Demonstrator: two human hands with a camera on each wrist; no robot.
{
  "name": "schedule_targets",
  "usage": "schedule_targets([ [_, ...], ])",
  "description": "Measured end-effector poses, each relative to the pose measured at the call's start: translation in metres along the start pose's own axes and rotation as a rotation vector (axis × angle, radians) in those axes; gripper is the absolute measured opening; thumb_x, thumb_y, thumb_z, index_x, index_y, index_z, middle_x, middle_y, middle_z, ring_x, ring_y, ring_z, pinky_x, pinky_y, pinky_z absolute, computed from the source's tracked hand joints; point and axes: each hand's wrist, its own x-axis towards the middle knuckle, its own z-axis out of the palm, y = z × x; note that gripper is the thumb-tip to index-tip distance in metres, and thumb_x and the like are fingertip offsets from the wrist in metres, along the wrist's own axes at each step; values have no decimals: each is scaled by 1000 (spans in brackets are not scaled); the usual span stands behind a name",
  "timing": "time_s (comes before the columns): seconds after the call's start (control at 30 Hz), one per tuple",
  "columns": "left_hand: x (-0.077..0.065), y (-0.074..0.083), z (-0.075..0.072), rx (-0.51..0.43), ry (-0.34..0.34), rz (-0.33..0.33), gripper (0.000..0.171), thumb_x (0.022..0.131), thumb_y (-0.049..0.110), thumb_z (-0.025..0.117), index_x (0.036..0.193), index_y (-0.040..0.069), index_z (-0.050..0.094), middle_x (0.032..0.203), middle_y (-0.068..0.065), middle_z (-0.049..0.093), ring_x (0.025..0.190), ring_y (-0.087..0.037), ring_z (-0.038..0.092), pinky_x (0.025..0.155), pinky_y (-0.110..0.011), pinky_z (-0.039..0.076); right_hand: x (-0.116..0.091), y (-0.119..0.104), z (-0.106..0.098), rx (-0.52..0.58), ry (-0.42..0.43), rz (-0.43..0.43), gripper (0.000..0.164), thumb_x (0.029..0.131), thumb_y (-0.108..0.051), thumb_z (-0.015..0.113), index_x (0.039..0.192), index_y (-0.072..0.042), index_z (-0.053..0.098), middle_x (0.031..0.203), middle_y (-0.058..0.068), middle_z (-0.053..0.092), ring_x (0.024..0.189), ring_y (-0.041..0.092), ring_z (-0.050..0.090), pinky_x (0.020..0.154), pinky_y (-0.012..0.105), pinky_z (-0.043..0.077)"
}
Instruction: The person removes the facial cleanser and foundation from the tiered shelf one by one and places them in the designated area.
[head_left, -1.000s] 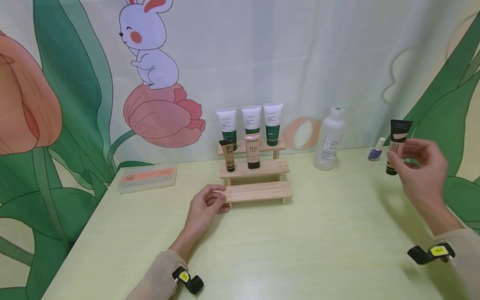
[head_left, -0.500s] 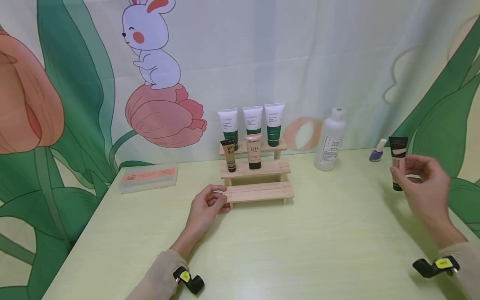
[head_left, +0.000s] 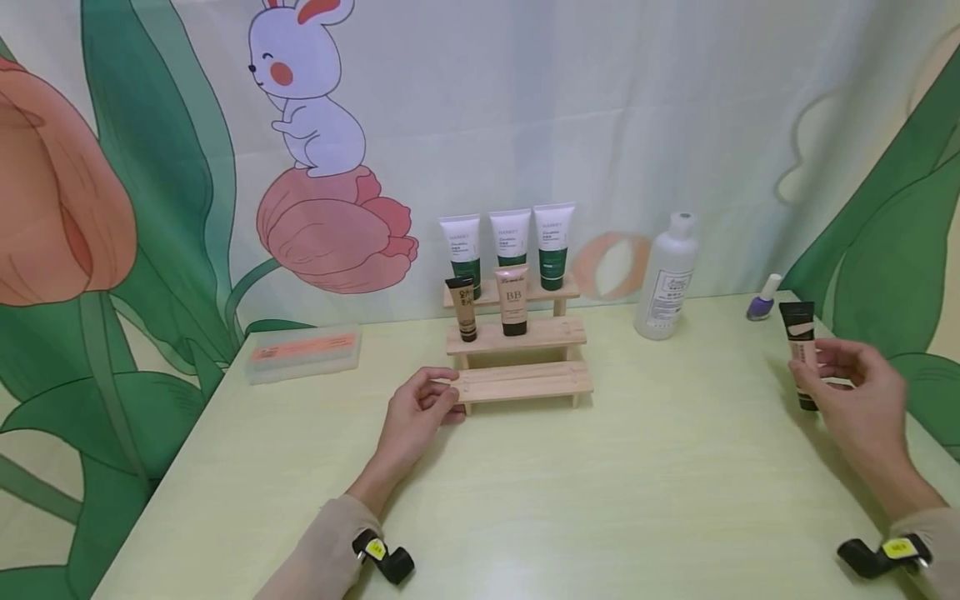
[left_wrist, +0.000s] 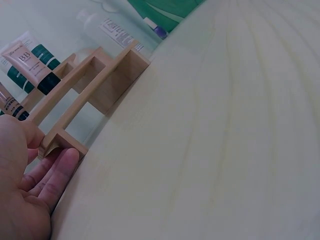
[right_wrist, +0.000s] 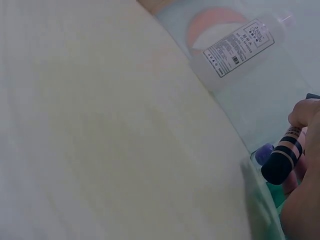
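A small black-and-pink cosmetic tube (head_left: 802,346) stands nearly upright between the thumb and fingers of my right hand (head_left: 862,400), at the table's right side. Its black cap (right_wrist: 278,167) points down in the right wrist view. My left hand (head_left: 416,412) grips the left end of the bottom step of a three-step wooden display stand (head_left: 525,385), thumb on top and fingers beneath. On the middle step stand a gold-and-black tube (head_left: 466,312) and a pink BB cream tube (head_left: 513,302). Several white-and-green tubes (head_left: 553,246) line the top step.
Right of the stand is a white plastic bottle (head_left: 667,279) with a label. A purple nail polish bottle (head_left: 761,307) stands near the back right edge. A flat translucent box (head_left: 303,357) with an orange label lies at the back left. Behind the table (head_left: 570,500) hangs a printed curtain.
My right hand has lowered the black-and-pink tube toward the table, coming nearer to me. My left hand keeps its grip on the stand. The view shifts slightly.
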Motion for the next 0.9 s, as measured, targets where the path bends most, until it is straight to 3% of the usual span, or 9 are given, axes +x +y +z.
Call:
schedule_targets([
  [0.13,0,0,1,-1,0,-3,24,111,3,68,134,8,72,109,-19,75,97,-31,81,85,-37,72,-3,6,-1,-50,-21,0,38,104,-23,80,137,-9,66,107,-21,58,97,-1,55,73,-1,50],
  [0.4,0,0,0,3,2,-1,24,111,3,68,134,8,72,108,-19,75,96,-30,81,84,-37,72,-4,16,-3,-78,-110,13,42,105,-28,79,138,-6,66,104,-20,59,94,0,54,65,4,52],
  [0.67,0,0,0,6,0,0,24,111,3,68,134,8,72,107,-19,75,95,-30,81,84,-37,72,-5,20,-2,-164,-141,8,55,104,-39,80,142,-2,66,104,-21,60,92,0,54,63,8,50],
  [0.9,-1,0,0,12,4,-2,24,111,3,68,134,7,72,107,-19,75,94,-29,81,83,-36,72,-4,22,-1,-209,-154,-32,52,104,-37,81,141,-1,70,101,-23,60,88,-3,55,64,8,47],
])
